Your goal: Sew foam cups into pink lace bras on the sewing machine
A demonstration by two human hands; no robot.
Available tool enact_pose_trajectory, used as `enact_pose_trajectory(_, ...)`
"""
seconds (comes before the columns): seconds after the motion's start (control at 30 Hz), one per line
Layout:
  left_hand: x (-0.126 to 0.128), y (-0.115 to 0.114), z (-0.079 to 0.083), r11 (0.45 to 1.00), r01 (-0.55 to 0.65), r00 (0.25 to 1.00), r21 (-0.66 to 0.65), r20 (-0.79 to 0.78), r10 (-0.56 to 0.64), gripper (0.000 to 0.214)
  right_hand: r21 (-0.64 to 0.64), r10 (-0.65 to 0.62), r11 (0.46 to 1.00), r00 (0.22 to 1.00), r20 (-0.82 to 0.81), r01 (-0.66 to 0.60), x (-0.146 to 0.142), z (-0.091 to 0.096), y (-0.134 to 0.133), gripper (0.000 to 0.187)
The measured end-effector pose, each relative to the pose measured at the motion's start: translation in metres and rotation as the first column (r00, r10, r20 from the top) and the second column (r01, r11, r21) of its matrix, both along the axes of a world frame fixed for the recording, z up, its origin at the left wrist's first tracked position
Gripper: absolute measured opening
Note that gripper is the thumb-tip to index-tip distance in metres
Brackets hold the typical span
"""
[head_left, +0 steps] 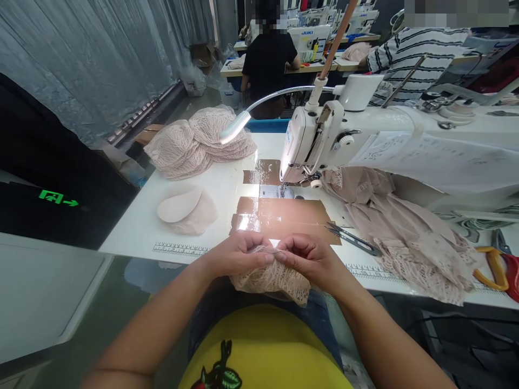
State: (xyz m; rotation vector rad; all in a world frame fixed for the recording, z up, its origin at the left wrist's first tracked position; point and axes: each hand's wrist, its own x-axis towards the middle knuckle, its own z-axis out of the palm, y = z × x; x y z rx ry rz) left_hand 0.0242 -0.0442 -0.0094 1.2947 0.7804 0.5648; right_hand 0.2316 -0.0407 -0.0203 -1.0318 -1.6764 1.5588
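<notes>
A beige lace piece [275,281] hangs over the table's front edge, above my lap. My left hand [247,254] pinches its upper edge between thumb and fingers. Close beside it, my right hand [304,256] pinches the same edge, the two thumbs nearly meeting. Just beyond my hands lies brown tape [284,213] stuck on the table, in front of the needle area of a white sewing machine [304,140]. Thread snips [352,239] lie to the right of my right hand. Fingertips partly hide the edge that I hold.
Stacked beige lace pieces [198,141] lie at the back left, with a beige cup-shaped pad [182,208] nearer me. Beige lace fabric [397,227] is heaped at the right, beside yellow-handled scissors [492,267]. A lamp [235,127] arches over the table. Two people sit beyond.
</notes>
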Motion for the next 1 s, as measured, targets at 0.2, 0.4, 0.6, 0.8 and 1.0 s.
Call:
enact_pose_trajectory(0.2,0.007,-0.017,-0.010,0.950,-0.014,0.973,-0.311,0.214,0.085,0.031,-0.166,-0.165,0.977,0.963,-0.213,0.131,-0.002,0.002,-0.010,0.028)
enact_pose_trajectory(0.4,0.010,-0.041,-0.040,0.862,-0.207,0.830,-0.462,0.384,0.405,0.023,-0.333,-0.425,0.892,0.823,-0.378,0.307,-0.006,0.007,-0.018,0.033)
enact_pose_trajectory(0.6,0.019,-0.053,-0.038,0.786,-0.053,0.611,-0.616,0.603,0.514,0.042,-0.271,-0.500,0.866,0.756,-0.423,0.421,-0.008,0.006,-0.014,0.027)
enact_pose_trajectory(0.8,0.038,-0.058,-0.027,0.770,-0.200,0.688,-0.606,0.473,0.551,0.051,-0.337,-0.507,0.859,0.739,-0.445,0.386,-0.012,-0.011,-0.018,0.024)
enact_pose_trajectory(1.0,0.039,-0.062,-0.036,0.758,-0.323,0.739,-0.566,0.349,0.576,0.048,-0.430,-0.502,0.849,0.721,-0.477,0.307,-0.015,-0.002,-0.021,0.027)
